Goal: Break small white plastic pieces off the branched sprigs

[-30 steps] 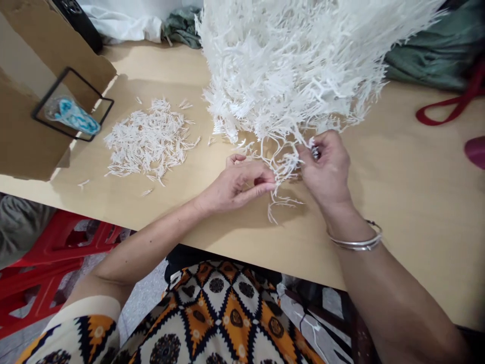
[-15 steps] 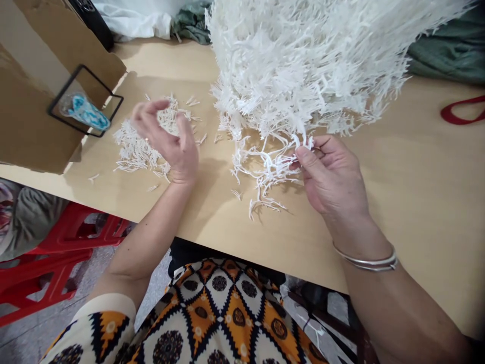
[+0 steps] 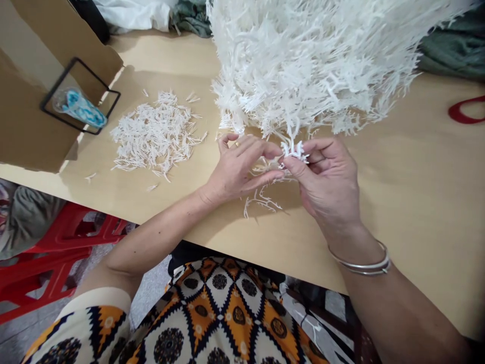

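Cardboard [image 3: 22,119] at left; red stools [image 3: 70,225] below; red loop [image 3: 454,113] at right edge, green cloth [image 3: 450,53] beyond.

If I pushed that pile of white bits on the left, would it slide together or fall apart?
The pile of white bits would probably scatter, since they lie loose, with a few strays around. It likely wouldn't roll much, because the bits look thin rather than round. They're probably light, being so slim.

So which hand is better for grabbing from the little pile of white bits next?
Probably the left hand: it's nearer the little pile, and its thumb and index finger look parted. The right hand is farther away and pinching a white piece.
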Demonstrator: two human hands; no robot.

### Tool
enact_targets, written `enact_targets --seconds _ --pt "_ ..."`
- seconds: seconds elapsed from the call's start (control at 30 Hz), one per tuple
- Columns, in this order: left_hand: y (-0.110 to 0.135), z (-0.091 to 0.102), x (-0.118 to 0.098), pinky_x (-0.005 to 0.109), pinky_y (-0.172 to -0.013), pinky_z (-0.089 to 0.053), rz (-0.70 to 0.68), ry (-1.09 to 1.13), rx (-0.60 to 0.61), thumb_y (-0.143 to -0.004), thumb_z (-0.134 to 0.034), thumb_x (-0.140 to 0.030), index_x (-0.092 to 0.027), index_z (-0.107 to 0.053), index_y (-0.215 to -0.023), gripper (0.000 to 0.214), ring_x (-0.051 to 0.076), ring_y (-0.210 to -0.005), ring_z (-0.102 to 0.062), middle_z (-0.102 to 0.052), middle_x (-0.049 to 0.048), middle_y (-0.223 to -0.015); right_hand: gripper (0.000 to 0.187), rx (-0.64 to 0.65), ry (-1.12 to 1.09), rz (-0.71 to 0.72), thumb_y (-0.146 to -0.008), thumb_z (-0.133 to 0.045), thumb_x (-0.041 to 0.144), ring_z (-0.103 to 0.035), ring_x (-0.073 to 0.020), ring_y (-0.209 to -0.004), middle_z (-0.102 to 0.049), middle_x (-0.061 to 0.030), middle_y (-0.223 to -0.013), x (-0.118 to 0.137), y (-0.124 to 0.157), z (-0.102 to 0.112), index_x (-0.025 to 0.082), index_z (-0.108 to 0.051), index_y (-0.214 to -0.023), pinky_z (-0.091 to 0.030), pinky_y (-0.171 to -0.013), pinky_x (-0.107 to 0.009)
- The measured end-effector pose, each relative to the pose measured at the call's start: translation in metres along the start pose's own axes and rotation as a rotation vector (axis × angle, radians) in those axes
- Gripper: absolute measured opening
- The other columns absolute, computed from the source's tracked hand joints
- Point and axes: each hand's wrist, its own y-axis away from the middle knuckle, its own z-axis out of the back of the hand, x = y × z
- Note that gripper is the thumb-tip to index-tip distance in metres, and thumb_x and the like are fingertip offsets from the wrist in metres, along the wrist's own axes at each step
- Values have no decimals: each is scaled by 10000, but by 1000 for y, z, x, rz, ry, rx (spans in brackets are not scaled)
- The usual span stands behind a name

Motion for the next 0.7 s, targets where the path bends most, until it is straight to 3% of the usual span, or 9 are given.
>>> enact_targets --seconds 0.13,0.33,0.47,0.6,0.7 --pt "1 -3 1 422 -1154 -318 35 130 70 -1052 -521 -771 -253 -703 -1193 567 145 -862 -725 -783 -22 -933 363 0 42 14 -820 -967 449 -720 -136 -770 -735 48 -887 2 3 -3 319 -683 -1005 -642 -696 -294" --pt "-2 2 -2 404 -1074 -368 133 278 222 -1069 -569 -711 -228 -685 -957 509 118 -769 -669 -752 -44 -844 357 13 155 -36 -863 -900 543 -671 -190 -772 -685 6 -880 5 1 1 334 -647 -1004 -606 -683 -373" --pt "-5 5 -1 374 -983 -421 78 347 292 -1114 -515 -657 -225 -650 -931 488 125 -781 -654 -736 -31 -854 276 52 228 -6 -909 -837 471 -620 -206 -787 -631 -12 -883 4 1 -4 324 -619 -994 -565 -733 -399" --pt "-5 3 2 357 -950 -442 38 333 267 -1121 -521 -626 -223 -641 -924 464 127 -763 -624 -703 -31 -837 187 43 292 33 -925 -770 361 -577 -215 -806 -600 -26 -908 -3 1 -13 312 -598 -981 -539 -777 -418" --pt "-4 3 -3 356 -964 -445 9 384 265 -1121 -543 -600 -223 -654 -935 435 126 -784 -643 -719 -30 -848 142 8 355 54 -924 -724 282 -541 -193 -769 -595 -12 -909 -15 -8 -6 293 -601 -993 -525 -784 -404"
